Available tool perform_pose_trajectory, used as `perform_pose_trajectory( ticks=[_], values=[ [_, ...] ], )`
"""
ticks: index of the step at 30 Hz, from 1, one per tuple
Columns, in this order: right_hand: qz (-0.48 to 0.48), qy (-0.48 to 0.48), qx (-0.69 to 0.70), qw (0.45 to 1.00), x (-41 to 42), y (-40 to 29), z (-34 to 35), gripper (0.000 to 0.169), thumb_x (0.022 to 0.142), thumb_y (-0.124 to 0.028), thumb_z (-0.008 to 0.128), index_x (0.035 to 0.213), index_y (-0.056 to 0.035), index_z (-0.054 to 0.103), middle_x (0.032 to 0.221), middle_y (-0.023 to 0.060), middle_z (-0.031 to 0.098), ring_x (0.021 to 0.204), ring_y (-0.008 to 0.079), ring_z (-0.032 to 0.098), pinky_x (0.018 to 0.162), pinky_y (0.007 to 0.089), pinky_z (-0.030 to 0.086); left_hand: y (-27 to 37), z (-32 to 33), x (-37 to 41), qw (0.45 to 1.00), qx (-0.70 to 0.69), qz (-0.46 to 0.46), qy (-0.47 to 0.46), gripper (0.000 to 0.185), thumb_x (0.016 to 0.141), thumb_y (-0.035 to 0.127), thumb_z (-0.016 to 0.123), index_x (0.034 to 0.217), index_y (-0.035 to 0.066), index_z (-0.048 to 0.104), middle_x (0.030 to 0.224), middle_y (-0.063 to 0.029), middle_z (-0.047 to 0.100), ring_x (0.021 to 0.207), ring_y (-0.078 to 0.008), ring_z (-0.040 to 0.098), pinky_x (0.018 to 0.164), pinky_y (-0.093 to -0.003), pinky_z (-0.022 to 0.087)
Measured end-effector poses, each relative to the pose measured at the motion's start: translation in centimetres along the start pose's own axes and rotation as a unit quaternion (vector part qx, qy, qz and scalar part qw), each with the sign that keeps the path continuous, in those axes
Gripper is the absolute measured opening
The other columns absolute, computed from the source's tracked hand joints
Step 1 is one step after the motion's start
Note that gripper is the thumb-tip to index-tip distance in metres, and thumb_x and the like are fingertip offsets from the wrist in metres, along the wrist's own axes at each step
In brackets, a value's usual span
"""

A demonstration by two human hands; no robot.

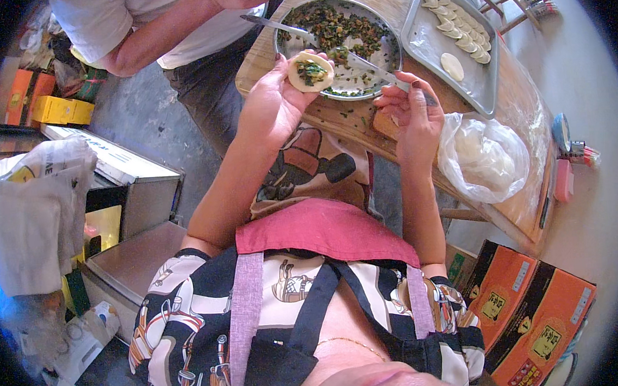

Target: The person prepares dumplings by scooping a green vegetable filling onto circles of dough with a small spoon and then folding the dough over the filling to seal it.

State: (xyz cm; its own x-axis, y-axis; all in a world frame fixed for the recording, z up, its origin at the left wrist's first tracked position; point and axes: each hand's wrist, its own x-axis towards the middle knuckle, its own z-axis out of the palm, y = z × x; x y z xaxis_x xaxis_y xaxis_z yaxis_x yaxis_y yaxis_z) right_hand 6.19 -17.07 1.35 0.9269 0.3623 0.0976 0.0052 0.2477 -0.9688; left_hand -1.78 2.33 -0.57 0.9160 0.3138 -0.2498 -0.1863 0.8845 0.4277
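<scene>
On the fingers of my left hand (276,97) lies a round dough wrapper (296,81), with a mound of chopped green filling (312,72) at its middle. My right hand (415,101) grips a flat metal spatula or knife (378,72), whose far end points into a round metal pan (397,55). Chopped greens and orange-brown bits (341,21) cover the pan's far part; its near floor shows through. A second metal utensil (277,26) rests across the pan's left rim.
A metal tray (422,61) holds rows of folded dumplings (458,24) and one apart. Near my right forearm, a plastic bag (482,156) with dough sits on the floured wooden table (536,126). Another person's arm (171,29) is at upper left. Orange boxes (545,327) stand lower right.
</scene>
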Motion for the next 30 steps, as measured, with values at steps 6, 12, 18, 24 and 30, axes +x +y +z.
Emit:
perform_pose_trajectory(
  ticks=[6, 12, 18, 24, 30],
  values=[
    [-0.255, -0.123, -0.250, 0.926, -2.3, 1.3, 0.7, 0.024, 0.092, 0.003, 0.051, 0.111, 0.0001, 0.065, 0.098, 0.0154, 0.067, 0.083, 0.0235, 0.069, 0.072, 0.0320, 0.057, -0.8, 0.6, 0.4, 1.000, -0.010, 0.005, -0.019, 0.050, 0.108, 0.029, 0.028, 0.139, -0.011, 0.035, 0.139, -0.0288, 0.046, 0.131, -0.0371, 0.047, 0.114, -0.0477, 0.037],
    [-0.398, -0.211, -0.410, 0.793, -3.5, 3.7, -0.4, 0.047, 0.071, 0.009, 0.063, 0.116, -0.0011, 0.066, 0.108, 0.0151, 0.063, 0.090, 0.0303, 0.067, 0.075, 0.0387, 0.057, -0.4, 1.0, 0.2, 1.000, -0.024, -0.007, -0.007, 0.051, 0.108, 0.030, 0.026, 0.138, -0.011, 0.035, 0.140, -0.0293, 0.045, 0.132, -0.0367, 0.047, 0.115, -0.0468, 0.035],
    [-0.382, -0.198, -0.384, 0.817, -3.1, 3.5, -1.1, 0.044, 0.071, 0.005, 0.067, 0.115, -0.0004, 0.066, 0.104, 0.0147, 0.063, 0.087, 0.0310, 0.067, 0.072, 0.0394, 0.057, -0.5, 0.8, 0.1, 1.000, -0.015, -0.022, -0.016, 0.053, 0.108, 0.031, 0.025, 0.139, -0.011, 0.034, 0.140, -0.0296, 0.044, 0.132, -0.0366, 0.046, 0.115, -0.0466, 0.035],
    [-0.426, -0.245, -0.397, 0.776, -2.0, 1.5, -1.1, 0.039, 0.072, 0.006, 0.068, 0.110, 0.0006, 0.068, 0.102, 0.0141, 0.064, 0.085, 0.0278, 0.067, 0.068, 0.0347, 0.057, -0.5, 1.0, 0.2, 0.999, 0.000, -0.019, -0.031, 0.054, 0.108, 0.032, 0.024, 0.140, -0.010, 0.033, 0.141, -0.0294, 0.044, 0.132, -0.0370, 0.046, 0.115, -0.0464, 0.035],
    [-0.444, -0.228, -0.401, 0.768, -1.8, 1.3, -1.1, 0.035, 0.074, 0.002, 0.070, 0.109, 0.0005, 0.068, 0.101, 0.0121, 0.064, 0.084, 0.0265, 0.068, 0.069, 0.0352, 0.057, -0.5, 1.4, -0.4, 0.999, 0.008, -0.033, -0.026, 0.053, 0.108, 0.033, 0.025, 0.139, -0.009, 0.035, 0.141, -0.0295, 0.044, 0.133, -0.0375, 0.045, 0.115, -0.0468, 0.035]
  ],
)
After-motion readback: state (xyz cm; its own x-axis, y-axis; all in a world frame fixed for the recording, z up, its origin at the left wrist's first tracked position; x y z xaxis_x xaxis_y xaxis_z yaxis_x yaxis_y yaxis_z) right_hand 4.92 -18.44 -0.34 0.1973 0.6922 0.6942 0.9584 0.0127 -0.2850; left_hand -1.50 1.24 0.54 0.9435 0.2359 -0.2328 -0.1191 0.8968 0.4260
